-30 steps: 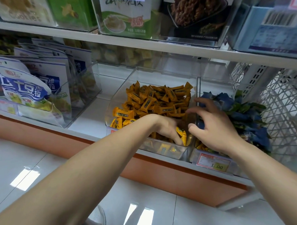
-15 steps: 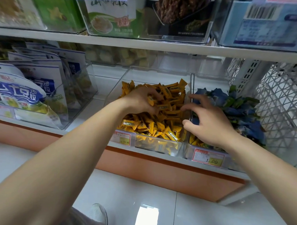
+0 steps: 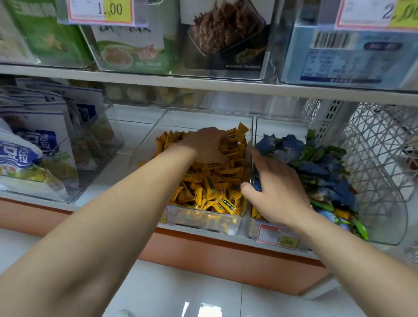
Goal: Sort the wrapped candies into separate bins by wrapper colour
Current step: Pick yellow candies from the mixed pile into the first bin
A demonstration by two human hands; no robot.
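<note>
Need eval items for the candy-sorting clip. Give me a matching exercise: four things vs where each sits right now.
Things:
1. left hand
2. right hand
3. white mesh basket
4. blue-and-white snack bags

Places:
A. far right of the shelf
B. on the yellow candies
C. far left of the shelf
D. at the blue and green candies

Pairs: 1-B, 2-D, 3-A, 4-C
</note>
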